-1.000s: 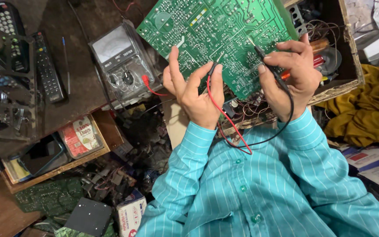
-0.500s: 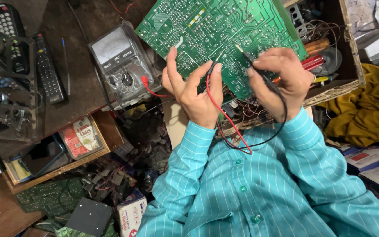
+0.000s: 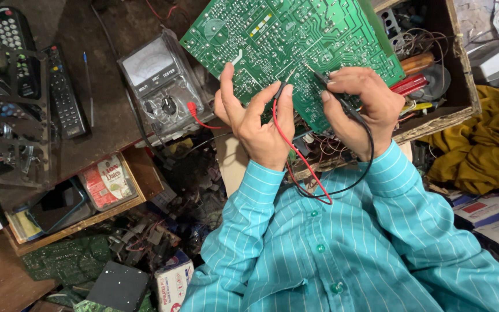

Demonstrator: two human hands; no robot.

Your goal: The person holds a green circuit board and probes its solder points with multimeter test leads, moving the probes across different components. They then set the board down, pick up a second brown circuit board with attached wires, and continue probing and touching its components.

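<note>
Over a cluttered repair bench, the left hand (image 3: 258,124) pinches a red probe (image 3: 279,92) and the right hand (image 3: 358,107) a black probe (image 3: 326,80), tips meeting the tilted green circuit board (image 3: 272,40) beside the meter (image 3: 160,84), its dial within sight.

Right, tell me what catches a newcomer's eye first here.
The big green circuit board at top centre, with the left hand and right hand each pressing a probe tip to it. Red and black leads loop down over the teal striped shirt. Left of the board sits an analog meter.
</note>
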